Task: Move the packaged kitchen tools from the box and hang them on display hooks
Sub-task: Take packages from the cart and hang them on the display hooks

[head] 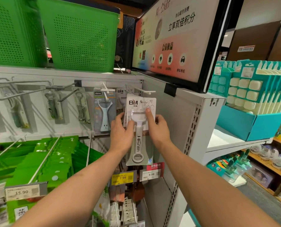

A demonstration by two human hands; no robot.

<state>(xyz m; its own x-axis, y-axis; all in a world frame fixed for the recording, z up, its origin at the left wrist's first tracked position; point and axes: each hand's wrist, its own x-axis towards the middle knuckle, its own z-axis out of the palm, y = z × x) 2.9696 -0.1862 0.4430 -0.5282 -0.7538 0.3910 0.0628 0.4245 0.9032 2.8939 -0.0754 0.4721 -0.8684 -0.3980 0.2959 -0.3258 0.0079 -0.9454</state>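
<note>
While the left hand and right hand each have a grip closed on the packaged peeler at the white hook, a missed hang hole could drop it.

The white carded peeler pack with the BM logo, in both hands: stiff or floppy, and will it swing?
Probably fairly stiff: the white carded peeler pack looks flat though the left hand and right hand hold it only near its middle. Likely light, being thin card with a slim plastic tool. Hung by its single top hole, it may swing.
</note>
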